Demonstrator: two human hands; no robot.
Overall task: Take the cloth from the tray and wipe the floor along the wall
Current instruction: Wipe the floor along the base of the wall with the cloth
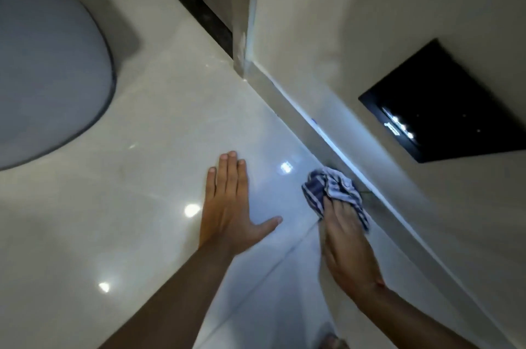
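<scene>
glossy pale tile floor [148, 149] | left hand [227, 206] flat, spread | right hand [345, 237] pressing striped cloth [331, 189] by wall [370, 35]

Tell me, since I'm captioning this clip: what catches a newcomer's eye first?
The striped cloth bunched under the right hand, pressed to the glossy floor at the foot of the wall. The left hand lies flat beside it, and a black panel is set in the wall above.

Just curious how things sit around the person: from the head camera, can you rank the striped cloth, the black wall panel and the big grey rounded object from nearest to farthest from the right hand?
1. Striped cloth: under the right hand, by the wall.
2. Black wall panel: up on the wall, right.
3. Grey rounded object: far left on the floor.
</scene>
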